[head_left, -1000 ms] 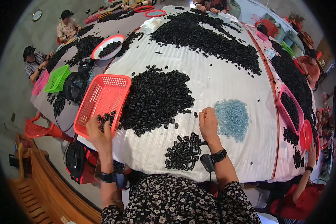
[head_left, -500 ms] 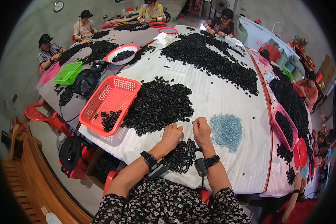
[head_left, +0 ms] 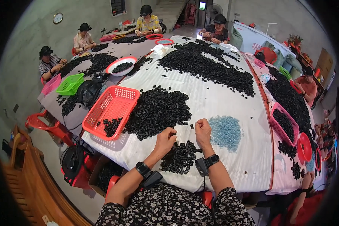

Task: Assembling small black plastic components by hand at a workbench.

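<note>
My left hand (head_left: 165, 141) is closed, its fingertips pinched by a small dark piece that looks like one of the short black plastic parts. It hovers between a large heap of black parts (head_left: 158, 111) and a smaller pile of them (head_left: 180, 157) close to my body. Closed too, my right hand (head_left: 203, 133) rests just left of a patch of small clear-blue pieces (head_left: 225, 132); whatever its fingers hold is hidden. A single black part (head_left: 192, 126) lies on the white cloth by its fingertips. Each wrist wears a black strapped device.
A red basket (head_left: 111, 109) with some black parts stands left of the large heap. Farther off are a green basket (head_left: 70, 84), a white red-rimmed basin (head_left: 121, 66) and a pink basket (head_left: 284, 124). More black parts (head_left: 207, 67) spread across the far table. Several people sit around it.
My left hand has drawn back leftward, widening the gap between my hands. My right hand stays beside the clear-blue pieces. The whole view has shifted slightly.
</note>
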